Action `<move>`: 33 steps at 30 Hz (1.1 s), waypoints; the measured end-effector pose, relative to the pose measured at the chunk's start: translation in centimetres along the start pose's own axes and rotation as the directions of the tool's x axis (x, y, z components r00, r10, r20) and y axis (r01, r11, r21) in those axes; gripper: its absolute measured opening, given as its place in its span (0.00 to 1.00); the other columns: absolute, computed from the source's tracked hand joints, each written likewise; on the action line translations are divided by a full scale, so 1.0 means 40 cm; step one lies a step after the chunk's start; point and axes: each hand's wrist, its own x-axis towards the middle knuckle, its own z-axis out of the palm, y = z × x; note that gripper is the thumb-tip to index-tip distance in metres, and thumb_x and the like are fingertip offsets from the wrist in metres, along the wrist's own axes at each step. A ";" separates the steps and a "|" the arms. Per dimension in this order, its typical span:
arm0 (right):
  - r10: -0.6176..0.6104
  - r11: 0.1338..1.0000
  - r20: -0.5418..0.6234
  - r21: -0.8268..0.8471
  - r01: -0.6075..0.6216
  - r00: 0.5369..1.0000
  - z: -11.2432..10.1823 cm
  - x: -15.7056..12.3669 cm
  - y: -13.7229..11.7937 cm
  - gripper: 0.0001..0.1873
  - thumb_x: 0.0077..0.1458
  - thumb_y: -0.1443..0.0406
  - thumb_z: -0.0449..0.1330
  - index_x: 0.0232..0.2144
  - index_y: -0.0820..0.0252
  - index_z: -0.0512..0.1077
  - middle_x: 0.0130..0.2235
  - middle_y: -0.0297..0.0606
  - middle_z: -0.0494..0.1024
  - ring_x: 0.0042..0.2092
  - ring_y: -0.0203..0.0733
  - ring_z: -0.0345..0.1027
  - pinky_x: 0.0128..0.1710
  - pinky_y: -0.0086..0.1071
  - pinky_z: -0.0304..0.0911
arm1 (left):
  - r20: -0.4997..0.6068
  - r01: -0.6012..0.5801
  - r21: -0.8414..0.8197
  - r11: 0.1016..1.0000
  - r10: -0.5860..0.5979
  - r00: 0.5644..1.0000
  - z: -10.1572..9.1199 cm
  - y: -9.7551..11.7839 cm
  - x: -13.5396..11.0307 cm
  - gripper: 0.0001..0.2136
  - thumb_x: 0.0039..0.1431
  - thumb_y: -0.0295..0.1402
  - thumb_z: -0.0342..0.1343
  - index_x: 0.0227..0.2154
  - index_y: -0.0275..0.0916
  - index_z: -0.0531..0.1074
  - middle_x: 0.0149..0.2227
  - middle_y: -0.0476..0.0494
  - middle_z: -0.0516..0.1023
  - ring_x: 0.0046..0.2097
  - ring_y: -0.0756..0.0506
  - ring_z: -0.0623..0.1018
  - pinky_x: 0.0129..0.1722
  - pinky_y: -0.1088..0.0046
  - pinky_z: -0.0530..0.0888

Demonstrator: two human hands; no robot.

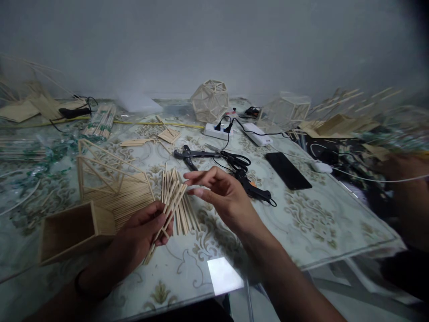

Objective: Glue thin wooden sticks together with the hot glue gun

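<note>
My left hand [147, 223] is closed around a small bunch of thin wooden sticks [176, 197], which slants up and to the right. Close to the upper ends of these sticks is my right hand [223, 194], its thumb and fingers apart and nothing visible between them. Behind and below the bunch, more loose sticks [183, 219] lie on the patterned tabletop [187, 268]. To the left, a frame of glued sticks [80, 172] stands by a flat layer of sticks [129, 203]. An open-ended wooden box [103, 219] sits beside my left forearm.
A hot glue gun [256, 190], scissors [236, 158] and a black phone [288, 170] lie to the right. Farther back are a power strip [217, 131] and a stick polyhedron [210, 100]. Another person's blurred hand [402, 174] is at far right.
</note>
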 end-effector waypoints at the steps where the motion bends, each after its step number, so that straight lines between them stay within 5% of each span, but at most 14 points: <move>1: 0.016 1.000 0.028 -0.003 -0.016 0.999 0.006 0.003 -0.001 0.13 0.53 0.63 0.77 0.34 0.55 0.75 0.48 0.38 0.86 0.46 0.41 0.81 0.52 0.40 0.75 | 0.008 0.002 0.000 1.000 -0.002 1.000 -0.001 0.000 0.000 0.09 0.64 0.38 0.67 0.35 0.35 0.80 0.31 0.46 0.75 0.30 0.51 0.69 0.28 0.78 0.65; 4: 0.068 0.997 0.076 -0.044 -0.065 0.995 0.019 0.009 -0.005 0.15 0.49 0.62 0.79 0.38 0.54 0.80 0.39 0.34 0.85 0.40 0.38 0.79 0.47 0.35 0.74 | 0.015 0.000 -0.003 1.000 0.000 1.000 -0.003 0.000 -0.002 0.09 0.64 0.38 0.67 0.36 0.36 0.80 0.32 0.46 0.75 0.31 0.51 0.70 0.28 0.78 0.65; 8: 0.113 0.984 0.058 -0.147 -0.104 0.992 0.024 0.010 -0.007 0.14 0.47 0.58 0.80 0.31 0.56 0.82 0.32 0.32 0.82 0.33 0.36 0.73 0.37 0.31 0.68 | 0.025 -0.008 -0.006 1.000 0.008 1.000 -0.006 0.001 -0.002 0.09 0.63 0.39 0.68 0.36 0.38 0.81 0.31 0.48 0.73 0.30 0.51 0.68 0.27 0.79 0.65; 12: 0.077 0.980 0.075 -0.191 -0.062 0.994 0.014 0.014 -0.004 0.11 0.53 0.58 0.76 0.30 0.57 0.81 0.30 0.32 0.78 0.32 0.36 0.68 0.36 0.33 0.64 | 0.011 0.001 -0.003 1.000 -0.001 1.000 -0.008 0.003 0.001 0.11 0.62 0.41 0.70 0.34 0.38 0.81 0.30 0.49 0.72 0.29 0.52 0.67 0.27 0.79 0.63; 16: -0.032 0.997 0.048 0.065 0.028 0.998 0.001 0.024 0.001 0.13 0.56 0.57 0.75 0.29 0.55 0.78 0.35 0.33 0.79 0.38 0.38 0.71 0.45 0.34 0.68 | -0.007 0.022 0.011 1.000 -0.022 1.000 0.000 0.009 0.001 0.13 0.61 0.42 0.70 0.32 0.36 0.79 0.28 0.49 0.71 0.28 0.52 0.67 0.26 0.78 0.62; 20: 0.033 0.951 0.023 0.307 -0.039 0.999 0.000 0.026 -0.011 0.18 0.53 0.56 0.77 0.27 0.55 0.71 0.43 0.36 0.82 0.46 0.41 0.75 0.53 0.38 0.71 | -0.035 0.033 0.027 0.999 -0.032 0.999 0.005 0.009 0.005 0.14 0.60 0.42 0.71 0.32 0.36 0.79 0.28 0.49 0.71 0.27 0.52 0.66 0.26 0.78 0.61; 22: 0.082 0.928 0.023 0.363 -0.085 0.996 -0.001 0.023 -0.018 0.20 0.53 0.56 0.77 0.28 0.55 0.69 0.34 0.32 0.80 0.36 0.38 0.73 0.45 0.35 0.73 | -0.043 0.037 0.023 0.999 -0.036 0.998 0.003 0.007 0.008 0.14 0.58 0.43 0.72 0.32 0.36 0.79 0.28 0.49 0.71 0.27 0.52 0.66 0.25 0.77 0.61; 24: 0.116 0.926 0.013 0.361 -0.113 0.993 -0.008 0.019 -0.022 0.20 0.55 0.56 0.76 0.28 0.54 0.68 0.23 0.24 0.70 0.23 0.32 0.59 0.31 0.29 0.67 | -0.038 0.040 0.017 0.999 -0.039 0.999 0.001 0.007 0.011 0.14 0.57 0.43 0.73 0.31 0.36 0.79 0.28 0.49 0.72 0.27 0.52 0.66 0.25 0.77 0.61; 27: 0.104 0.987 -0.044 0.129 -0.097 0.994 -0.037 0.007 -0.028 0.20 0.58 0.51 0.73 0.28 0.55 0.70 0.19 0.22 0.64 0.19 0.30 0.49 0.21 0.26 0.55 | -0.038 0.041 0.018 0.999 -0.040 0.998 -0.002 0.007 0.008 0.13 0.58 0.42 0.72 0.32 0.37 0.80 0.28 0.48 0.72 0.28 0.52 0.67 0.26 0.77 0.62; 29: 0.054 0.988 -0.054 -0.145 -0.061 0.997 -0.067 -0.005 -0.036 0.21 0.60 0.48 0.70 0.27 0.57 0.74 0.22 0.29 0.73 0.22 0.33 0.60 0.24 0.30 0.60 | -0.033 0.037 0.024 0.999 -0.037 0.999 -0.002 0.006 0.004 0.12 0.60 0.42 0.71 0.33 0.37 0.80 0.29 0.48 0.72 0.29 0.51 0.67 0.27 0.77 0.63; 33: -0.020 0.838 -0.094 -0.544 -0.035 0.995 -0.133 -0.023 -0.062 0.19 0.57 0.49 0.72 0.29 0.58 0.82 0.30 0.40 0.85 0.32 0.44 0.77 0.37 0.38 0.71 | -0.042 0.036 0.029 0.999 -0.034 0.999 -0.005 -0.002 0.002 0.10 0.66 0.38 0.67 0.33 0.37 0.79 0.30 0.48 0.74 0.30 0.52 0.68 0.28 0.78 0.64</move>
